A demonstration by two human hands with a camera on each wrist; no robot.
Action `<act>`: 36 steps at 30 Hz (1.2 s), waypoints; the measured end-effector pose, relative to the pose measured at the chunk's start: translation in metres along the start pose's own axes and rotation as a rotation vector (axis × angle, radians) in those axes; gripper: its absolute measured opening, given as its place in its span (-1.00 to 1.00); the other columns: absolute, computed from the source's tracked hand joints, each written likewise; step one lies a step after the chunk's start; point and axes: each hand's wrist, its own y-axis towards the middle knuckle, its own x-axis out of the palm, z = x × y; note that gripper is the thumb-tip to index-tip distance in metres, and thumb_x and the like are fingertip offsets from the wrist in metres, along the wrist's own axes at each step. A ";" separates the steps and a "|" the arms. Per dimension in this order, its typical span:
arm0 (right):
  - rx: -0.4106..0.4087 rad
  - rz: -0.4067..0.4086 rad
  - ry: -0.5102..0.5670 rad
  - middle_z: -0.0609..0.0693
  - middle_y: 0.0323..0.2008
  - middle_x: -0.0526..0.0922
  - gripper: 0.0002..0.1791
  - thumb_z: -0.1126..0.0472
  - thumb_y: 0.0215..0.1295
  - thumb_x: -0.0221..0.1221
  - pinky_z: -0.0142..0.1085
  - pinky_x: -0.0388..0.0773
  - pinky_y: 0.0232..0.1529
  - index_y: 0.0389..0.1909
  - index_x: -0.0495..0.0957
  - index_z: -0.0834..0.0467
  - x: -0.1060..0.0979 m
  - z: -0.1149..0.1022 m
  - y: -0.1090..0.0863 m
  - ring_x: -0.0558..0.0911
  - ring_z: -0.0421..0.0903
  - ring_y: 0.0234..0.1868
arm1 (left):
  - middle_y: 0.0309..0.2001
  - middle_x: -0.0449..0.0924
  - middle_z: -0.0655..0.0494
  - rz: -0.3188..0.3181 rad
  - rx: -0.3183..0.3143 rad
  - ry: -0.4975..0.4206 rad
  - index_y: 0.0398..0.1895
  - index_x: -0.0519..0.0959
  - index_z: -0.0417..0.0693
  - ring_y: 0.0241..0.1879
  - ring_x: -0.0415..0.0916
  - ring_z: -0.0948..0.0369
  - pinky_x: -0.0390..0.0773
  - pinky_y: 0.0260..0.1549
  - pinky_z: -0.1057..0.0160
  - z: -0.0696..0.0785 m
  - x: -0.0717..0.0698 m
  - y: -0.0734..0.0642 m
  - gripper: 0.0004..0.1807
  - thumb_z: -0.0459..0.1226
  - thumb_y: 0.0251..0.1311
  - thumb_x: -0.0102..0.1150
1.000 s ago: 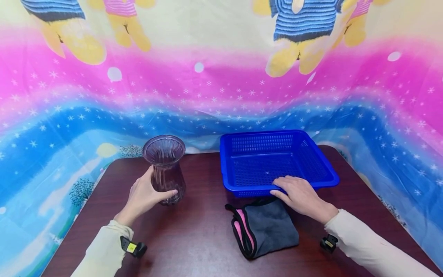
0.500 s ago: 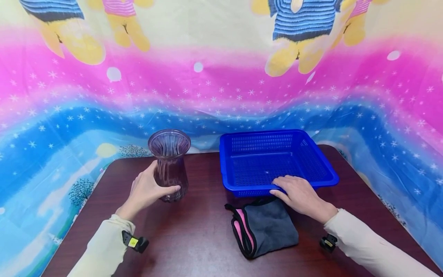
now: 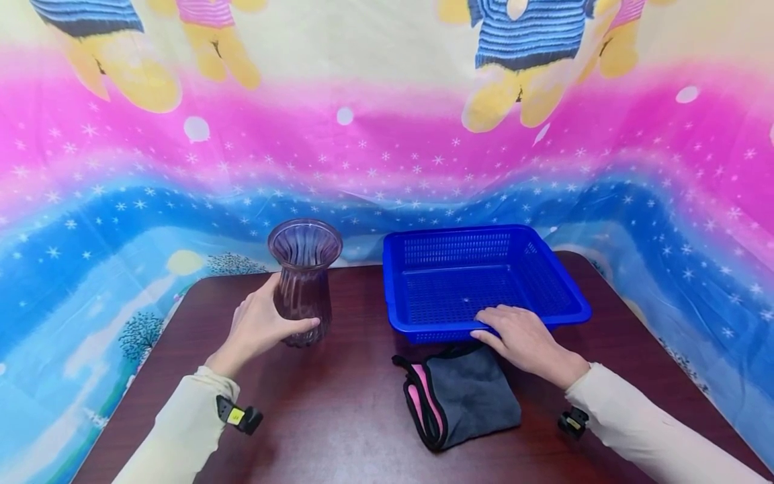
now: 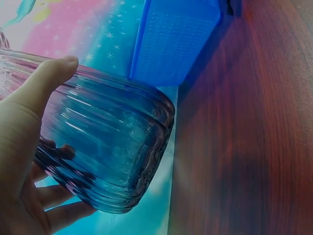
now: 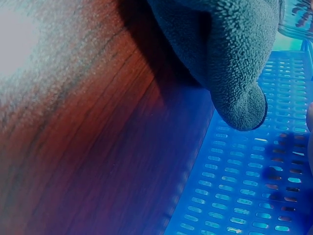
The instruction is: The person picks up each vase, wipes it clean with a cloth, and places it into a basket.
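A purple-tinted ribbed glass vase (image 3: 304, 296) is upright in my left hand (image 3: 252, 328), gripped round its body with the thumb across the front. In the left wrist view the vase's thick base (image 4: 151, 142) appears raised off the table. My right hand (image 3: 526, 339) holds the near rim of the blue plastic basket (image 3: 423, 329), fingers over the edge and thumb outside. The right wrist view shows mostly the basket's slotted wall (image 5: 230, 181), with a bit of the hand at the right edge.
A folded grey cloth (image 3: 474, 396) with pink inside and black edging lies in front of the basket, close under my right hand. The dark wooden table (image 3: 338, 417) ends near a patterned curtain (image 3: 363, 154) behind and at both sides.
My left hand has carried the vase to the right and up, a little closer to the basket. The right hand, basket and cloth stay in place.
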 end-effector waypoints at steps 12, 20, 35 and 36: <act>-0.002 -0.002 -0.005 -0.03 -0.13 0.77 -0.72 -0.06 0.39 0.22 -0.03 0.67 -0.04 -0.07 0.69 0.03 -0.001 -0.001 0.001 0.73 -0.03 -0.11 | 0.07 0.70 -0.04 0.008 0.018 0.026 0.39 0.35 0.14 -0.01 0.66 -0.10 0.60 -0.13 -0.22 0.015 -0.004 0.009 0.07 0.28 -0.25 0.56; 0.006 -0.009 -0.004 -0.01 -0.09 0.78 -0.70 -0.07 0.39 0.22 0.00 0.66 -0.01 -0.06 0.69 0.04 -0.003 -0.002 0.001 0.73 0.00 -0.06 | 0.14 0.66 -0.04 -0.035 0.030 0.044 0.41 0.35 0.10 0.05 0.63 -0.09 0.58 -0.05 -0.24 0.029 -0.007 0.015 0.09 0.30 -0.24 0.54; 0.008 -0.009 0.005 -0.04 -0.13 0.78 -0.72 -0.07 0.39 0.23 -0.02 0.66 -0.04 -0.08 0.69 0.01 -0.002 -0.001 0.000 0.72 -0.03 -0.11 | 0.14 0.67 -0.07 -0.057 0.049 0.095 0.47 0.30 0.13 0.01 0.64 -0.09 0.59 -0.08 -0.20 0.057 -0.006 0.025 0.16 0.31 -0.28 0.54; 0.008 -0.007 0.004 -0.04 -0.14 0.78 -0.72 -0.07 0.39 0.23 -0.02 0.66 -0.04 -0.08 0.69 0.02 -0.002 -0.001 0.001 0.72 -0.03 -0.11 | 0.14 0.67 -0.07 -0.056 0.051 0.096 0.46 0.30 0.13 0.01 0.64 -0.09 0.59 -0.08 -0.20 0.059 -0.006 0.026 0.17 0.32 -0.28 0.54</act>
